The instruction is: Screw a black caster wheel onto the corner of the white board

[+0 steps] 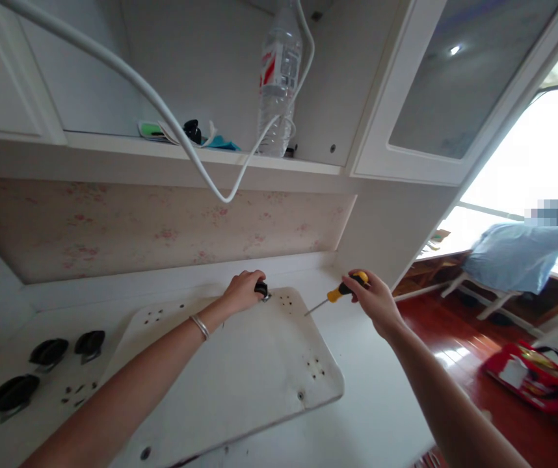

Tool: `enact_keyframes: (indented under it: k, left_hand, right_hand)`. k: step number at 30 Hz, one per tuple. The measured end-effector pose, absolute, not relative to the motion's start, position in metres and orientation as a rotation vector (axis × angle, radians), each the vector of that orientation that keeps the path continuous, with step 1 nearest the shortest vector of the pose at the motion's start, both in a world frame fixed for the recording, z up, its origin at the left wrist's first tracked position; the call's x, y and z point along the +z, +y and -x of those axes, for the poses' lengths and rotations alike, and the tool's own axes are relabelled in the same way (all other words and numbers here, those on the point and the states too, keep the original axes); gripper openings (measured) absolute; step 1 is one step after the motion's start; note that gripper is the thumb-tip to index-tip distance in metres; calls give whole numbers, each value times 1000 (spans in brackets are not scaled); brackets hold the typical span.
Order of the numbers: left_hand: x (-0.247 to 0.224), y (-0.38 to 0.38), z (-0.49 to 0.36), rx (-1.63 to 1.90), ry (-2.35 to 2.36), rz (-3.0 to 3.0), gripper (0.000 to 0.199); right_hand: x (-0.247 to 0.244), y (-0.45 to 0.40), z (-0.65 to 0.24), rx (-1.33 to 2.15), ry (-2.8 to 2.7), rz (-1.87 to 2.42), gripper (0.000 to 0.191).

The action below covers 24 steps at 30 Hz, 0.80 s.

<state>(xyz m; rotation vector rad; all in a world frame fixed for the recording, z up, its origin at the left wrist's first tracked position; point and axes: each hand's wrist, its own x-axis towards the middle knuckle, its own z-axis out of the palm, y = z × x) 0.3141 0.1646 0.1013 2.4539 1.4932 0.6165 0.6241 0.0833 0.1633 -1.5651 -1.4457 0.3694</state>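
My left hand [242, 291], a silver bracelet at its wrist, is closed around a small black caster wheel [261, 288] at the far edge of a white board [220, 370]. The caster's metal plate is near a group of holes in the board's far right corner. In my right hand [372, 300] is a screwdriver [341, 288] with a yellow and black handle. Its thin shaft points down and left, the tip above the board's right edge. Three more black casters [49, 352] stand left of the board, and several small dark screws [79, 393] lie close by.
Above hangs an open cabinet [201, 153] holding a clear plastic bottle [279, 84] and small items. A white cable [157, 104] droops in front of it. To the right, a person in light blue [513, 253] leans over a desk; a red basket [527, 377] is on the floor.
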Motion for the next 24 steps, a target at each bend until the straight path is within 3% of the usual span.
enact_keyframes:
  k: [5, 10, 16, 24]
  left_hand:
    - [99, 133, -274, 721, 1516, -2353, 37]
    - [104, 86, -238, 787, 1565, -2301, 36]
    - [108, 40, -205, 805, 1615, -2292, 38]
    - [108, 3, -176, 788, 1624, -2284, 41]
  right_hand:
    - [155, 74, -612, 333, -1487, 1507, 31]
    - [157, 63, -554, 374, -1990, 1430, 16]
    - [142, 49, -459, 369, -2446, 1324, 28]
    - [124, 44, -382, 291, -2724, 1221, 27]
